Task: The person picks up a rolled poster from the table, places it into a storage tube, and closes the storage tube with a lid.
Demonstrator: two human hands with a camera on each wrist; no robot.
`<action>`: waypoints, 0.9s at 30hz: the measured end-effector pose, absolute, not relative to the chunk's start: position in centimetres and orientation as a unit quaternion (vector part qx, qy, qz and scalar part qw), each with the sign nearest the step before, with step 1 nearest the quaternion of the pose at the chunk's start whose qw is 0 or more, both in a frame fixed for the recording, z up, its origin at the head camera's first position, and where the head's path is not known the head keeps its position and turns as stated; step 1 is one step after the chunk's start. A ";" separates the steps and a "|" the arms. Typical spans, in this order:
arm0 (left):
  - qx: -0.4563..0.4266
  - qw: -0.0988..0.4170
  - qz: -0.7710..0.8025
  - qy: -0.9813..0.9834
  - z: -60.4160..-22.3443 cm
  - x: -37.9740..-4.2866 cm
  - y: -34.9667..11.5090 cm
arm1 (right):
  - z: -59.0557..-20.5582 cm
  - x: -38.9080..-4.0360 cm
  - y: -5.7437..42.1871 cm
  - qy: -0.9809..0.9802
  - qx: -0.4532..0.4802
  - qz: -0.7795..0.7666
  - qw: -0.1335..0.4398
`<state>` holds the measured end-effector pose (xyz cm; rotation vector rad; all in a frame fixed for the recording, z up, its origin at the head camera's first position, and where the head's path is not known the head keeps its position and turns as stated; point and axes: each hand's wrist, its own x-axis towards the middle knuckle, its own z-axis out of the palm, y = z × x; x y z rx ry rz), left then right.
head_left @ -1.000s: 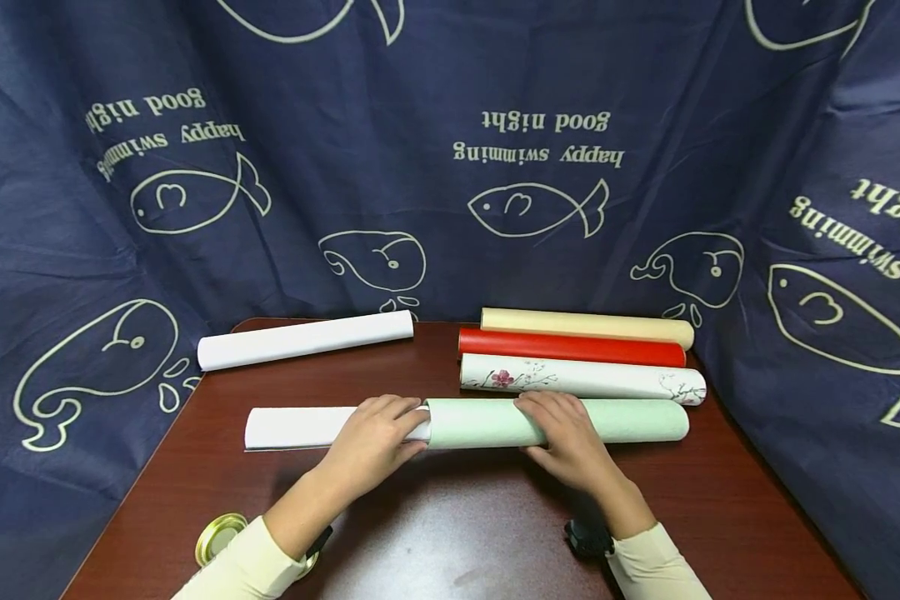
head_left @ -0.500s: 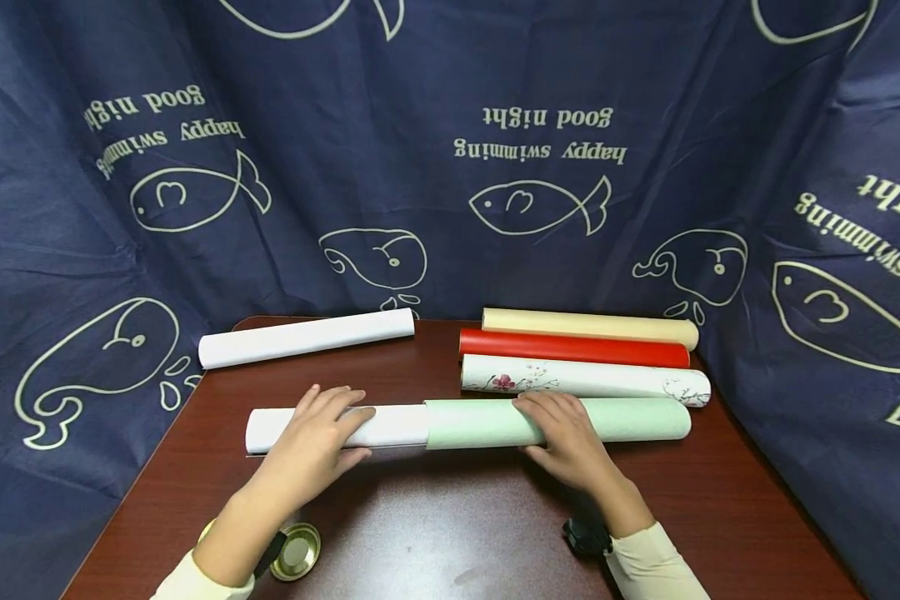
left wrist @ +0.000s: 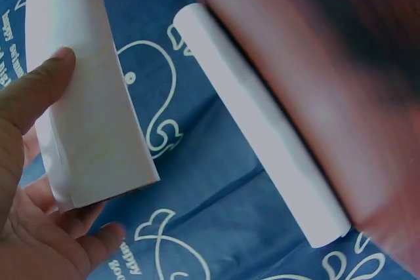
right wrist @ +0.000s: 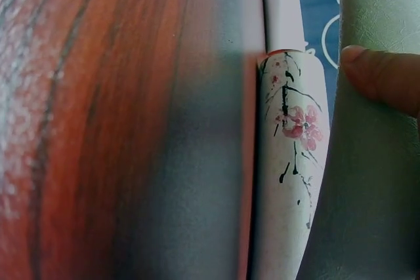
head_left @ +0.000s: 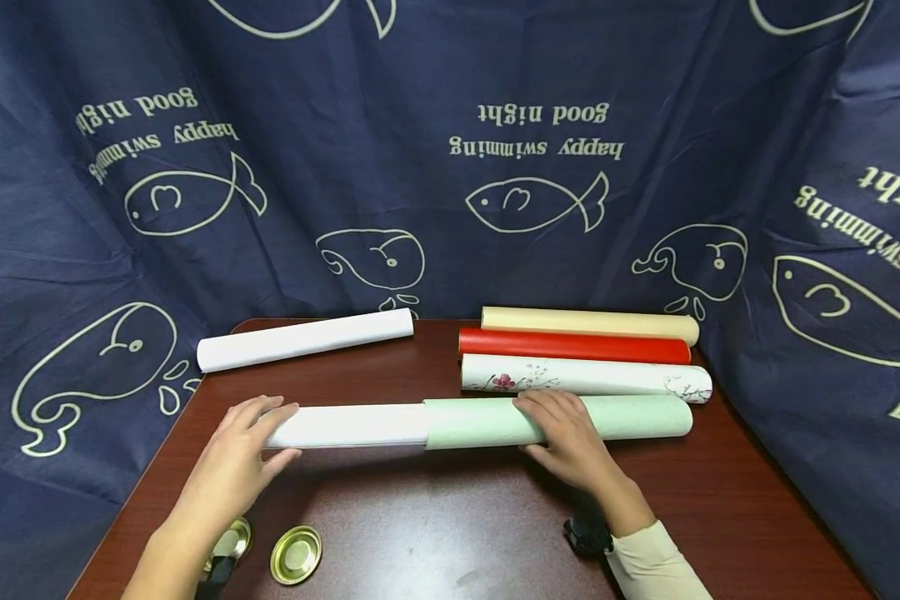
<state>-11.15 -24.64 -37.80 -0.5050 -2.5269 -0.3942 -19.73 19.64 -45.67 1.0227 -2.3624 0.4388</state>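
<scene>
A white paper roll (head_left: pixel 352 427) lies across the middle of the table, its right end inside a pale green tube (head_left: pixel 637 418). My left hand (head_left: pixel 232 462) holds the white roll at its left end; in the left wrist view the thumb lies on one side of the white roll (left wrist: pixel 98 122) and the fingers curl behind it. My right hand (head_left: pixel 570 437) grips the green tube left of its middle, thumb on the near side and fingers over the top. The right wrist view shows the thumb against the green tube (right wrist: pixel 374 175).
Behind the green tube lie a flower-patterned roll (head_left: pixel 607 379), a red roll (head_left: pixel 570 346) and a cream roll (head_left: pixel 585 323). Another white roll (head_left: pixel 307 339) rests at back left. Two gold lids, one (head_left: pixel 296 555) and another (head_left: pixel 232 540), sit front left. A blue curtain (head_left: pixel 435 167) surrounds the table.
My left hand has slid left along the white roll, from beside the green tube's opening to the roll's far left end. My right hand stays on the green tube.
</scene>
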 end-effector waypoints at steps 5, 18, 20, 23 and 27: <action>-0.191 0.265 -0.178 -0.928 -38.5 -10.9 -24.6 | -45.6 -19.6 19.6 -0.873 0.381 0.159 0.261; -0.229 0.241 -0.272 -0.903 -39.7 -12.6 -20.5 | -45.8 -19.4 19.4 -0.870 0.382 0.162 0.265; -0.227 0.240 -0.301 -0.895 -39.8 -13.1 -19.8 | -45.8 -19.4 19.3 -0.870 0.382 0.163 0.266; -0.221 0.231 -0.363 -0.875 -40.2 -13.8 -18.7 | -45.7 -19.3 19.1 -0.869 0.381 0.165 0.268; -0.216 0.202 -0.446 -0.845 -40.7 -14.4 -16.9 | -45.5 -19.3 18.9 -0.866 0.384 0.168 0.272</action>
